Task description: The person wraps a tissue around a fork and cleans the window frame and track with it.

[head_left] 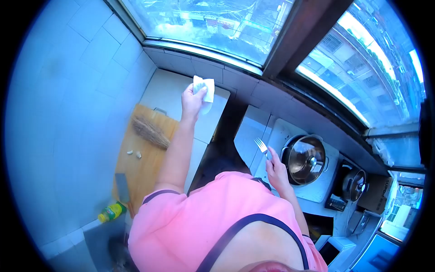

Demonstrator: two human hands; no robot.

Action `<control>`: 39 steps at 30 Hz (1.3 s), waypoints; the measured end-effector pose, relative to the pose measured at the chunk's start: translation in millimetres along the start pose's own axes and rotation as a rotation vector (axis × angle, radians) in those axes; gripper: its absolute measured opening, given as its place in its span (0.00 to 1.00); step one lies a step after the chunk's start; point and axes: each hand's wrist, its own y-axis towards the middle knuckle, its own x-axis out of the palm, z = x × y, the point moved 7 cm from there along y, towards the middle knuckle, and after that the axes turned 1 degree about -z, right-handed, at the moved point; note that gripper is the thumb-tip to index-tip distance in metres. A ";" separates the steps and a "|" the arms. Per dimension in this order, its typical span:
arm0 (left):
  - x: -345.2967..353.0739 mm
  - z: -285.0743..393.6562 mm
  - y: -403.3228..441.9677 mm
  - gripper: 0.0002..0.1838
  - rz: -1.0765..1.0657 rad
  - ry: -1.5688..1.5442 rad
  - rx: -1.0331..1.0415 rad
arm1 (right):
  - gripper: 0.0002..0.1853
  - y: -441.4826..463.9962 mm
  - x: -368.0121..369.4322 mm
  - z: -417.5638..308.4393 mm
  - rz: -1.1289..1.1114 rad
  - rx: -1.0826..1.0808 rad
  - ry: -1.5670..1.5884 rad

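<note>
My left hand (192,100) is stretched forward over the white counter and closed around a white paper tissue or cloth (209,89), which hangs out past the thumb. My right hand (276,168) grips a metal fork (260,146) by its handle, tines pointing up and away from me. Just to the right of that hand is a large metal pot (308,159) with a glass lid. Beside my left forearm lies a wooden cutting board (127,158), bearing a bundle of brown bristles or stalks (150,131) and small white pieces (138,155) that look like garlic cloves.
A cleaver (122,187) rests at the board's near end, close to a yellow-green bottle (112,211). A dark gap (225,131) splits the counter. Farther right stand a smaller lidded pot (354,185) and a cardboard box (377,192). Windows (213,25) run along the far side.
</note>
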 end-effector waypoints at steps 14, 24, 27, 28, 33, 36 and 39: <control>48.3 -6.3 131.1 0.23 -0.117 0.058 -0.045 | 0.25 222.8 20.2 -167.3 0.127 -0.464 -0.212; 34.4 23.2 140.5 0.20 0.013 0.526 0.186 | 0.28 277.8 55.1 -179.0 0.139 -0.518 -0.295; 31.3 33.7 143.2 0.20 0.081 0.669 0.267 | 0.28 298.7 72.5 -175.4 0.132 -0.535 -0.338; 30.7 36.9 144.5 0.20 0.103 0.748 0.299 | 0.29 304.8 79.4 -174.8 0.106 -0.536 -0.385; 40.4 46.2 132.2 0.20 0.073 0.823 0.478 | 0.32 316.1 88.3 -168.2 0.085 -0.533 -0.411; 44.7 47.5 126.6 0.21 0.026 0.872 0.489 | 0.34 319.3 90.0 -161.8 0.095 -0.529 -0.364; 42.6 38.1 131.5 0.22 -0.023 0.899 0.482 | 0.35 322.4 86.2 -157.7 0.107 -0.524 -0.316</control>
